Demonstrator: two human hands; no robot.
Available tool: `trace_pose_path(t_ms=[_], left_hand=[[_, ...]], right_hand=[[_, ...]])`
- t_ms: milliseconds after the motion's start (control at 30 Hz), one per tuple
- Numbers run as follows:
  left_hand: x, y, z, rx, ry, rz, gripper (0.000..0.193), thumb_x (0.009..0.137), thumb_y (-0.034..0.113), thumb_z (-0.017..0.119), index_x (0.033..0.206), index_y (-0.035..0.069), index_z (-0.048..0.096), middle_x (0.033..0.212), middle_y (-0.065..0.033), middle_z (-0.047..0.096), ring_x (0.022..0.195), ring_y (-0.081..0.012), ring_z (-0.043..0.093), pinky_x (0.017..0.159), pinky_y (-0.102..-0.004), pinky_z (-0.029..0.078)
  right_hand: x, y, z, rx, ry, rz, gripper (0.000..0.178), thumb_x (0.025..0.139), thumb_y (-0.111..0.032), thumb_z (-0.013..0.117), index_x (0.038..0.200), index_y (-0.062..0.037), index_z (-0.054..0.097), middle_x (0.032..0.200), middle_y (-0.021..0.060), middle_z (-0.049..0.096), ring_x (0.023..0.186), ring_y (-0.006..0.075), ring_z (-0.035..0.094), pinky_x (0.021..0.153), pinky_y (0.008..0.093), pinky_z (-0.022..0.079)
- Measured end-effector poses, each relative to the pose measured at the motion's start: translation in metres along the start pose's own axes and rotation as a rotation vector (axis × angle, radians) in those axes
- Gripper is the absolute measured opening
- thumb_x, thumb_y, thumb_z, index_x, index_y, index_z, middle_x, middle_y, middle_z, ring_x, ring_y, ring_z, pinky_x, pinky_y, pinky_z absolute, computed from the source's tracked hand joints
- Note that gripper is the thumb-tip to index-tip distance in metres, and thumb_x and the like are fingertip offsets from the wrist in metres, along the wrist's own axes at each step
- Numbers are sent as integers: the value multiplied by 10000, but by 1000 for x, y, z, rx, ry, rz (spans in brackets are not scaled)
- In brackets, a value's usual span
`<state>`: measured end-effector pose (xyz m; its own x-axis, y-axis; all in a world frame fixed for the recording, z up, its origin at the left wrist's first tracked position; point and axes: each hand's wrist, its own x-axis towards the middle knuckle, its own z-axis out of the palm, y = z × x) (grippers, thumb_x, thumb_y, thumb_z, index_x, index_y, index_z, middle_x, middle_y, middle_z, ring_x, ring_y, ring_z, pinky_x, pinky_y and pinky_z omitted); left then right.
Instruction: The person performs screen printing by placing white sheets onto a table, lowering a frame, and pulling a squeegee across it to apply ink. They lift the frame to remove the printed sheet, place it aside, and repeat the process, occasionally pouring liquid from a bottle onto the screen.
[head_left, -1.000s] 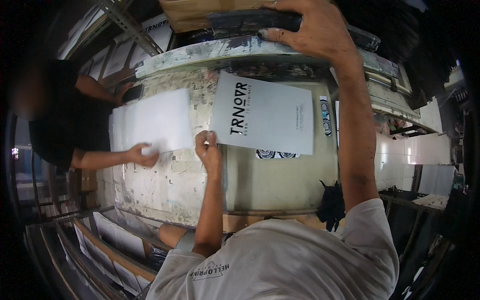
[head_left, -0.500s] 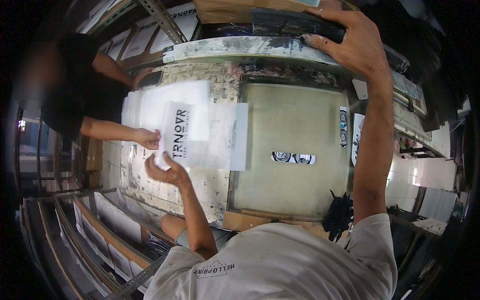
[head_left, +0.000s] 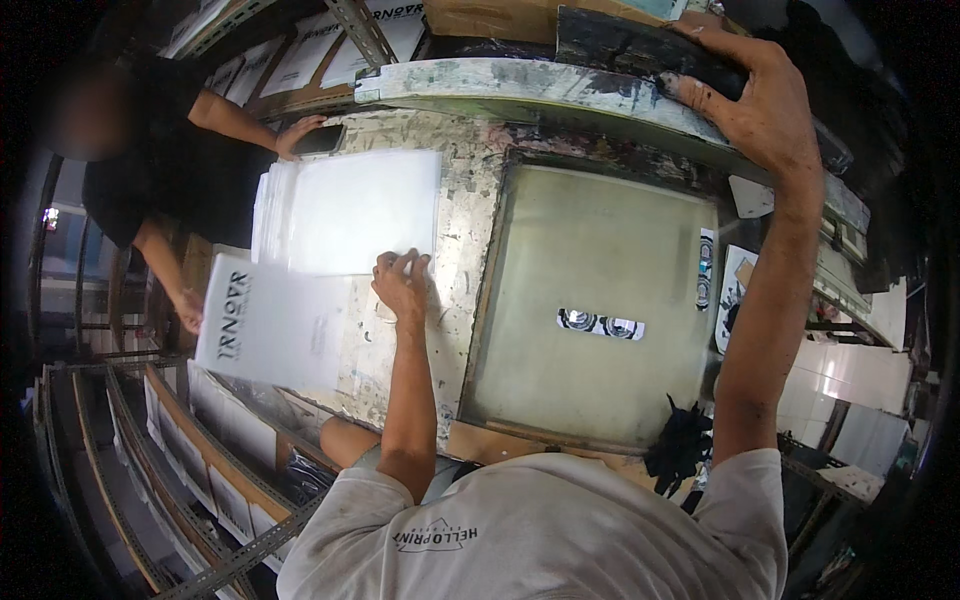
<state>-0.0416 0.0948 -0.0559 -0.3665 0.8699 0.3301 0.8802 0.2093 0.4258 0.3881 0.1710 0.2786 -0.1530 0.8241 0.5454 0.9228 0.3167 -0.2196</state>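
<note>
My left hand rests its spread, bent fingertips on the near right corner of a stack of white, thin, plastic-looking sheets. Up at the far right, my right hand wraps round a dark, ink-stained squeegee, the thumb lying along its near face. The squeegee lies against a raised printing frame, whose pale bar is smeared with paint. Left of the stack, a co-worker's hand holds a white sheet with dark printing; the co-worker's other hand touches the table by the stack.
A greenish flat printing board bearing two patterned strips lies right of the stack on a paint-stained table. A dark rag hangs at its near right corner. Racks holding white sheets stand at the lower left.
My left hand has left the printed sheet and come right onto the stack. The co-worker has drawn that sheet left and nearer. My right hand still grips the squeegee.
</note>
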Motion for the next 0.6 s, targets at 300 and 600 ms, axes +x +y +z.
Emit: trace_pose_path(t_ms=[300,600], left_hand=[[43,-1,-15,-359,270,87,127,833,124,774,847,8,724,907,-81,647,823,-216,613,703,-327,484],[-19,97,-33,-51,-459,462,434,909,413,675,1268,170,692,1496,-103,494,1438,-386,360,1156,-627,201]], right_hand=[[5,11,4,47,17,-32,544,744,-340,854,1203,-80,719,1086,179,716,984,286,699,883,366,530],[14,-21,-5,210,11,27,429,689,-267,874,1009,-6,760,938,172,731,867,271,668,820,376,529]])
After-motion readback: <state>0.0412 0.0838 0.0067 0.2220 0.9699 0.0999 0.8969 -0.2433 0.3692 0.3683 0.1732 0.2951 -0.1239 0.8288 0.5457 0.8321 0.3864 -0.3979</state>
